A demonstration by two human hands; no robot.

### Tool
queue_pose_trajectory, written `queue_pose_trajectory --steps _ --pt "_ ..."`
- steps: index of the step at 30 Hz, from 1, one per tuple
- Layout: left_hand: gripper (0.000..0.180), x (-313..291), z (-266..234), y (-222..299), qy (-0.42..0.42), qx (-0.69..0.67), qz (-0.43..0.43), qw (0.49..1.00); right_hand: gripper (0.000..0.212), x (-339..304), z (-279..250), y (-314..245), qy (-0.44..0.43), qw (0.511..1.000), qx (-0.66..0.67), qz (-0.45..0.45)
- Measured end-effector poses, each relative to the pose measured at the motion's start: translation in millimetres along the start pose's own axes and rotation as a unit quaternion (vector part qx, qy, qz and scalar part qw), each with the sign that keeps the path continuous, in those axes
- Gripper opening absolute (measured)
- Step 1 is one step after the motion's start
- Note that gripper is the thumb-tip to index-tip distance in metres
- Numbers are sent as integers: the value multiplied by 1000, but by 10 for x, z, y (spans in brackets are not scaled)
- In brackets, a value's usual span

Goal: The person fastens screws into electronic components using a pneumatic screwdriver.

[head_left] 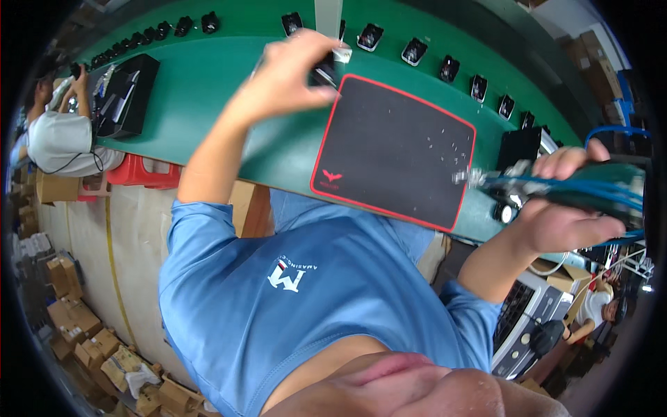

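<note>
On my feed the left hand point(288, 75) gripped a small black part point(324, 71) by the corner of a red-edged mat point(392, 139); the right hand point(558, 221) was wrapped round some blurry green gadget point(606, 172). Green table point(187, 90) underneath, black bits point(370, 37) lined its far side, cardboard boxes point(73, 309) cluttered the floor.

A green bench point(201, 97) spans the upper frame, bearing a red-edged black mat point(396, 135) mid-frame, a black box point(145, 87) upper left, and dark objects point(415, 51) along the top.
</note>
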State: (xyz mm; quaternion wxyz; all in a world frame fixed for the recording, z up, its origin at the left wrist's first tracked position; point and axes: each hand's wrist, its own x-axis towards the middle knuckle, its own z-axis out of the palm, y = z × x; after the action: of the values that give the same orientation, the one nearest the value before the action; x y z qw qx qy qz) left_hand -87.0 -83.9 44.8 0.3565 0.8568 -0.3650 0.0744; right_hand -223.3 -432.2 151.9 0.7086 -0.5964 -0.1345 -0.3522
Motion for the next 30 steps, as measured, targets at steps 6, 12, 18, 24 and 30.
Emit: queue_pose_trajectory --steps 6,12,18,24,30 --pt "79 95 -691 -2208 17 347 -274 897 104 -587 -234 293 29 988 -77 130" --pt "91 148 -505 -2503 -24 432 -288 854 97 -723 -327 228 45 991 -73 101" --pt "92 340 -173 -2013 -74 230 -196 950 96 -698 -376 229 45 992 -72 88" --pt "91 376 47 -2158 -30 197 -222 954 98 -727 -389 224 26 993 -70 94" --pt "86 177 -300 -1289 144 151 -110 972 98 -818 -456 175 42 994 -56 84"
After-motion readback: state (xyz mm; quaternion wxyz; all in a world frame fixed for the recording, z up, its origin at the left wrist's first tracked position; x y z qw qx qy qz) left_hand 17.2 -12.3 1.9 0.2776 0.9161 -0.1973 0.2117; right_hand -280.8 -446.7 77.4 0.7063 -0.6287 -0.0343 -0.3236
